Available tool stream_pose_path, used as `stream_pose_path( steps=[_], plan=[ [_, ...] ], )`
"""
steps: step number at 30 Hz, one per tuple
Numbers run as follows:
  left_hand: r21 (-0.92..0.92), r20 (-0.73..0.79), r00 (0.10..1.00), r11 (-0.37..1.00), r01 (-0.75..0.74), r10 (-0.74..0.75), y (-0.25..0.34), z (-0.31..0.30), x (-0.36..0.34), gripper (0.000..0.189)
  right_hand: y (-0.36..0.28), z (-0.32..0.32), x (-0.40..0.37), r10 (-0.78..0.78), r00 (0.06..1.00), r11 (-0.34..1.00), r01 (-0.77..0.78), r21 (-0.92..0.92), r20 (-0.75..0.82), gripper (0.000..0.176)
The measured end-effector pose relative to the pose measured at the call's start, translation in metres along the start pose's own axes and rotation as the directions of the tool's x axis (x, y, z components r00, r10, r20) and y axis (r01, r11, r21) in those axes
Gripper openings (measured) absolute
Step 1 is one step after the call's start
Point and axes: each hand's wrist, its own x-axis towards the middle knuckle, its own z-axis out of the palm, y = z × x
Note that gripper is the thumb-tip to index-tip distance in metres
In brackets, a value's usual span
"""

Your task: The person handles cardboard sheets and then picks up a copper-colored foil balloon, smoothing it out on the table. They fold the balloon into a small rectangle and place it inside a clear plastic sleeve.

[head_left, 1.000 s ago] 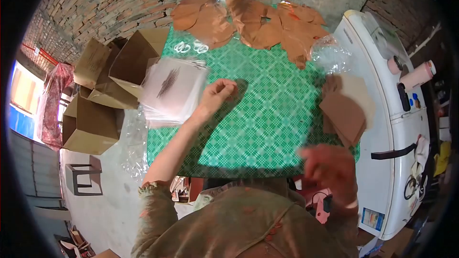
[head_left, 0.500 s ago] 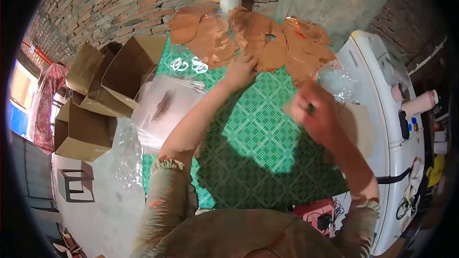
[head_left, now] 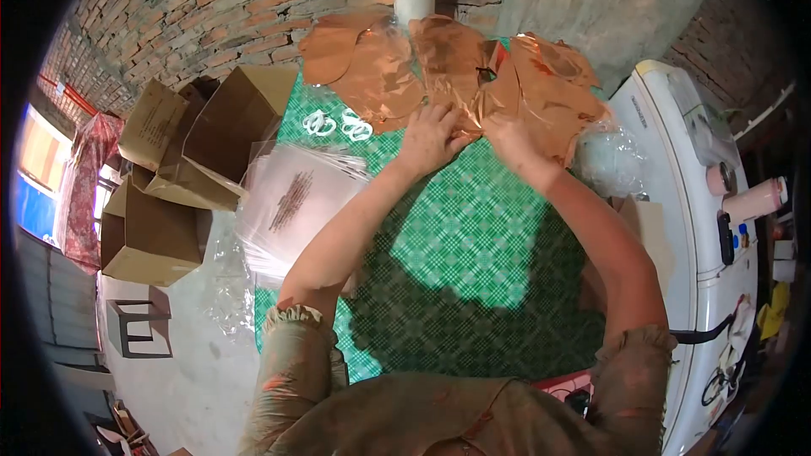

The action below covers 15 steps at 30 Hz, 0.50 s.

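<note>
Several brown, leather-like sheets in shiny clear plastic lie along the far edge of the table. My left hand is at the near edge of the middle brown sheet, its fingers bent onto the wrinkled plastic. Close beside it, my right hand has its fingers closed on the same wrapped edge, where the plastic is gathered between both hands. My fingertips are partly hidden. Another brown sheet lies to the left and a further brown sheet to the right.
White rings and a stack of clear plastic bags lie left on the green patterned tablecloth. Open cardboard boxes stand left of the table. A crumpled clear bag and a white appliance are at the right.
My right hand has moved from above the table's right side up and left to the middle sheet's near edge. My left hand stays at that edge.
</note>
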Motion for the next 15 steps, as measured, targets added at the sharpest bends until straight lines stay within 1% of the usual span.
stream_pose_path(
  steps=[1,2,4,5,7,8,10,11,13,14,15],
  plan=[
    [-0.01,-0.017,1.0,1.0,-0.014,0.014,-0.001,-0.001,0.002,0.05,0.003,0.004,0.004,0.081,0.996,0.99,-0.075,0.121,-0.043,0.019],
    [-0.038,-0.006,1.0,0.999,0.001,-0.001,-0.002,-0.002,0.003,0.047,0.006,0.007,0.006,0.164,0.984,0.959,-0.141,0.244,-0.076,0.017],
    [-0.091,0.019,0.999,0.995,0.033,-0.032,-0.001,-0.008,0.007,0.043,0.003,-0.012,0.006,0.19,0.981,0.892,-0.152,0.425,-0.048,0.018],
    [-0.099,0.067,0.995,0.992,0.077,-0.07,-0.001,-0.012,0.01,0.04,0.001,-0.021,0.007,0.201,0.979,0.847,-0.156,0.509,-0.033,0.02],
    [-0.109,0.159,0.977,0.981,0.161,-0.142,-0.004,-0.017,0.019,0.035,0.011,-0.024,0.01,0.21,0.974,0.736,-0.217,0.641,0.089,0.024],
    [-0.181,0.123,0.981,0.969,0.17,-0.149,-0.008,-0.013,0.023,0.033,0.016,-0.026,0.012,0.206,0.967,0.673,-0.25,0.696,0.148,0.026],
    [-0.321,0.055,0.984,0.93,0.179,-0.17,-0.016,-0.003,0.028,0.03,0.02,-0.031,0.017,0.223,0.949,0.653,-0.316,0.688,0.224,0.025],
    [-0.335,0.045,0.981,0.922,0.194,-0.19,-0.02,0.002,0.03,0.03,0.021,-0.033,0.019,0.231,0.937,0.642,-0.349,0.683,0.262,0.025],
    [-0.363,0.028,0.973,0.905,0.222,-0.228,-0.019,0.0,0.035,0.031,0.024,-0.023,0.022,0.239,0.944,0.571,-0.326,0.754,0.228,0.024],
    [-0.363,0.091,0.958,0.887,0.285,-0.271,-0.02,-0.001,0.039,0.031,0.026,-0.018,0.022,0.245,0.946,0.532,-0.314,0.786,0.211,0.024],
    [-0.358,0.154,0.937,0.867,0.348,-0.312,-0.02,-0.005,0.043,0.031,0.026,-0.019,0.024,0.262,0.939,0.528,-0.332,0.782,0.222,0.023]
  ],
)
